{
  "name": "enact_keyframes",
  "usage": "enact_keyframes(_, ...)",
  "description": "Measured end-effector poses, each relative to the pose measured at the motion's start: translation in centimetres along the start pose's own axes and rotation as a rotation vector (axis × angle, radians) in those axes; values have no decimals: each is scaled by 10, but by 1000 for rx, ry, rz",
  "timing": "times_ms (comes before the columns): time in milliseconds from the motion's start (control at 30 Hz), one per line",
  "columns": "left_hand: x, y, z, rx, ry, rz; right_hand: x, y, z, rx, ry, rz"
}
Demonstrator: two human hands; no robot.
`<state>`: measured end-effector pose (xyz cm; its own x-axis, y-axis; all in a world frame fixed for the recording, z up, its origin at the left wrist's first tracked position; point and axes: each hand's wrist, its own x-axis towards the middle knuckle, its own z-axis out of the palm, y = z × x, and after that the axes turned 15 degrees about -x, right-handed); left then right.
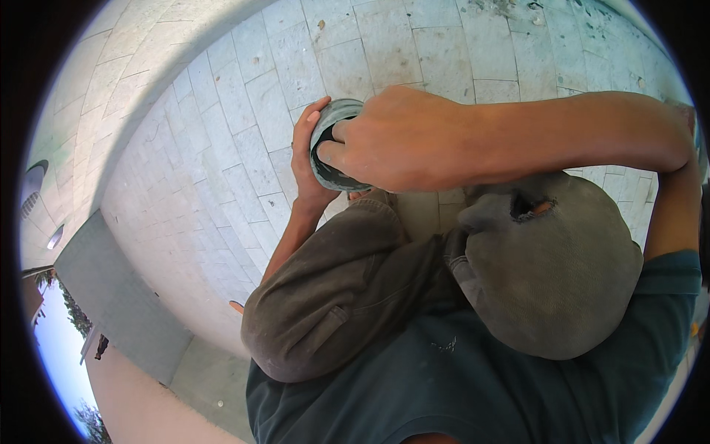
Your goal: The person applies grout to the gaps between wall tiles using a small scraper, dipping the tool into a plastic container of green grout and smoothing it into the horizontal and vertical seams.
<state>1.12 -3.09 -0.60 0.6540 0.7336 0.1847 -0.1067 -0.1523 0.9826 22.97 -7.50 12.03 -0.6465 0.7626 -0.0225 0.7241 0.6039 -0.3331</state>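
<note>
My left hand is wrapped round the outer left side of a round pot with a pale grey-green rim and a dark inside. The thumb lies up along the rim at the far side. From the right, my right hand comes over the pot's mouth, its fingers curled down inside. The fingertips are out of sight, so what they hold, if anything, does not show. The pot is held just beyond my bent knees, and my right hand and wrist cover its right part.
Pale stone paving stretches ahead and left, dark-stained at the far right. A curved light wall or kerb edges it at the left. Behind stand a grey panel and a pinkish wall. My knees in brown trousers fill the near area.
</note>
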Motion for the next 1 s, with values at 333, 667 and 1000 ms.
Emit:
enact_keyframes(333, 4, 11, -6, 558, 39, 401, -11, 8, -17, 89, -265, 195)
enact_keyframes(667, 3, 11, 1, 504, 29, 306, -20, 33, 16, 769, -343, 373)
enact_keyframes(1000, 6, 2, 3, 583, 8, 252, -33, 44, 63, 1714, -388, 631)
